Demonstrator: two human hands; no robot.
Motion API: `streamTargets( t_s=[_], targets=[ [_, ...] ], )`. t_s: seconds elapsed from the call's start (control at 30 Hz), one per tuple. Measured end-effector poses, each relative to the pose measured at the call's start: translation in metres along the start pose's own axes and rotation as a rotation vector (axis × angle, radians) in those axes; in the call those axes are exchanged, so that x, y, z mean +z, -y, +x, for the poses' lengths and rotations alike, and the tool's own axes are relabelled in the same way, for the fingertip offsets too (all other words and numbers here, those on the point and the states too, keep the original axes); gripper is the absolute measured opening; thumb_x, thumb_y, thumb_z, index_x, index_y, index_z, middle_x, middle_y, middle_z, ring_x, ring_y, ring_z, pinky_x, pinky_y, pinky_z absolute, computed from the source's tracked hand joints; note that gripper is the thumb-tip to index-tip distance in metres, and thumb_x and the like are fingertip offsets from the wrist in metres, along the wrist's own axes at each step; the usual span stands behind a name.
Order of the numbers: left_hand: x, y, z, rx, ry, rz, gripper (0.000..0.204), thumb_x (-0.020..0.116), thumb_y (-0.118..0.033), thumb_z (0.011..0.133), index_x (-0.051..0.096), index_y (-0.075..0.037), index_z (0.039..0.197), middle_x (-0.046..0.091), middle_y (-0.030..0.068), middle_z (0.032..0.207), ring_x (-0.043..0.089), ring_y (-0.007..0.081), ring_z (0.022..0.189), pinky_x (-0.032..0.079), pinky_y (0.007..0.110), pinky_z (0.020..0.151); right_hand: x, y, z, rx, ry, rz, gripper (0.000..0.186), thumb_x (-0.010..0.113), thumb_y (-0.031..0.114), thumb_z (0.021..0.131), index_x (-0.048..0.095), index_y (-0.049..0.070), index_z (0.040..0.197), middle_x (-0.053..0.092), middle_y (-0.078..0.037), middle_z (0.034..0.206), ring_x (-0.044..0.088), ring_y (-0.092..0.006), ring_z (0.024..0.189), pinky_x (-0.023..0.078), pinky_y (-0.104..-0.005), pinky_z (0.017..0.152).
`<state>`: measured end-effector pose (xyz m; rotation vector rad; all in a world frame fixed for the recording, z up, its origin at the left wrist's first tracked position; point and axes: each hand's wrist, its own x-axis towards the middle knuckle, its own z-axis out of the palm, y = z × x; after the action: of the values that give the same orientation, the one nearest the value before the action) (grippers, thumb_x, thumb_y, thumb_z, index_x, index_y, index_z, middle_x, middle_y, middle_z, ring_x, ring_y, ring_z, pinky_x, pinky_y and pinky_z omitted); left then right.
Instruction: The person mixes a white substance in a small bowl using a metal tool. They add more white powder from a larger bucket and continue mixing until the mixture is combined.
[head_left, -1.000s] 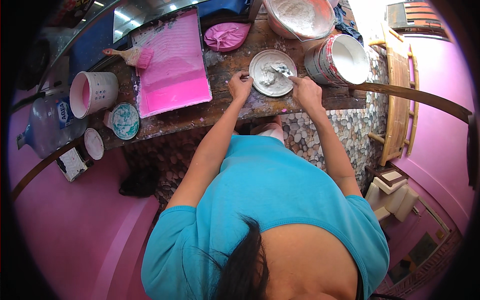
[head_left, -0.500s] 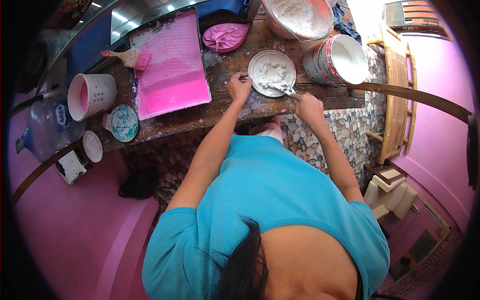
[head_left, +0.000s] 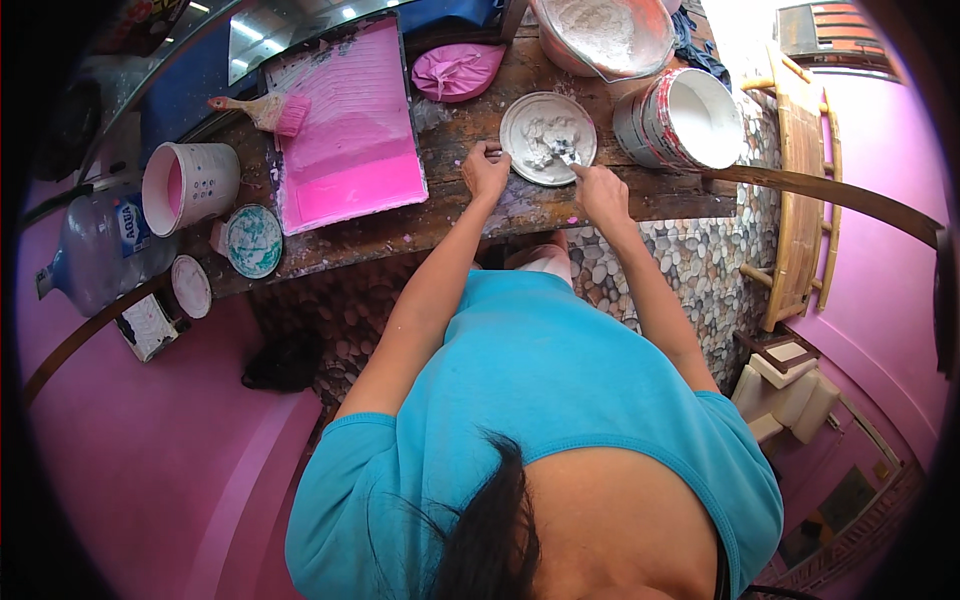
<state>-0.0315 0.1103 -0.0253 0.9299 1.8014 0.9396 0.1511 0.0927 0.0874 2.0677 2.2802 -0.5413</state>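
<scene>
A round white lid [head_left: 512, 128], smeared with thick white paste [head_left: 548, 138], rests on the wooden table. My left hand [head_left: 486, 172] is at its left rim, fingers bent and closed on the edge. In my right hand [head_left: 603, 195] is a small putty knife [head_left: 568, 158], its blade in the paste at the lid's right side. The handle is mostly hidden by my fingers. Just right of the lid stands a paint-splashed bucket [head_left: 645, 125] with white contents.
A tray of pink paint [head_left: 355, 185] lies left, with a pink-tipped brush [head_left: 262, 112] across its edge. Nearby are a white tub [head_left: 208, 185], a teal-stained lid [head_left: 254, 242] and a large plastic bottle [head_left: 100, 245]. Behind sit a pink bag [head_left: 457, 72] and a powder basin [head_left: 650, 50].
My right hand has moved slightly up and left, bringing the putty knife farther into the paste. My left hand stays at the lid's rim. The whole view has shifted a little.
</scene>
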Motion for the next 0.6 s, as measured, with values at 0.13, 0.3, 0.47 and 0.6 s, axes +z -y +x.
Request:
streamTargets(
  t_s=[0.13, 0.3, 0.47, 0.6],
  targets=[
    [-0.001, 0.003, 0.0, 0.042, -0.041, 0.027, 0.023, 0.065, -0.016, 0.067, 0.064, -0.002, 0.086, 0.068, 0.0105, 0.078, 0.066, 0.0212, 0.072, 0.05, 0.032, 0.07, -0.029, 0.002, -0.012, -0.017, 0.06, 0.027, 0.031, 0.051, 0.011, 0.075, 0.068, 0.012, 0.1, 0.064, -0.02, 0.082, 0.063, -0.0336, 0.08, 0.049, -0.0446, 0.072],
    [-0.003, -0.002, -0.003, 0.033, -0.021, 0.006, 0.022, 0.065, -0.015, 0.068, 0.064, -0.001, 0.086, 0.068, 0.0108, 0.079, 0.066, 0.0207, 0.073, 0.05, 0.032, 0.07, -0.061, -0.001, -0.018, 0.046, 0.066, 0.052, 0.031, 0.051, 0.011, 0.074, 0.069, 0.013, 0.099, 0.065, -0.02, 0.082, 0.063, -0.0331, 0.081, 0.049, -0.0437, 0.074],
    [0.0, -0.006, 0.001, 0.027, -0.001, 0.035, 0.022, 0.065, -0.014, 0.068, 0.064, -0.001, 0.086, 0.067, 0.0106, 0.079, 0.066, 0.0203, 0.073, 0.05, 0.031, 0.071, -0.039, -0.014, -0.004, -0.014, 0.073, 0.008, 0.031, 0.052, 0.01, 0.073, 0.069, 0.013, 0.099, 0.065, -0.019, 0.081, 0.063, -0.0335, 0.08, 0.049, -0.044, 0.073],
    [0.0, 0.001, 0.0, -0.018, -0.019, 0.002, 0.023, 0.065, -0.015, 0.068, 0.064, -0.001, 0.086, 0.068, 0.0101, 0.078, 0.066, 0.0199, 0.073, 0.05, 0.031, 0.07, -0.049, -0.01, 0.009, -0.015, 0.045, 0.079, 0.033, 0.051, 0.01, 0.073, 0.069, 0.013, 0.101, 0.064, -0.02, 0.082, 0.063, -0.0348, 0.08, 0.049, -0.0446, 0.073]
  ],
)
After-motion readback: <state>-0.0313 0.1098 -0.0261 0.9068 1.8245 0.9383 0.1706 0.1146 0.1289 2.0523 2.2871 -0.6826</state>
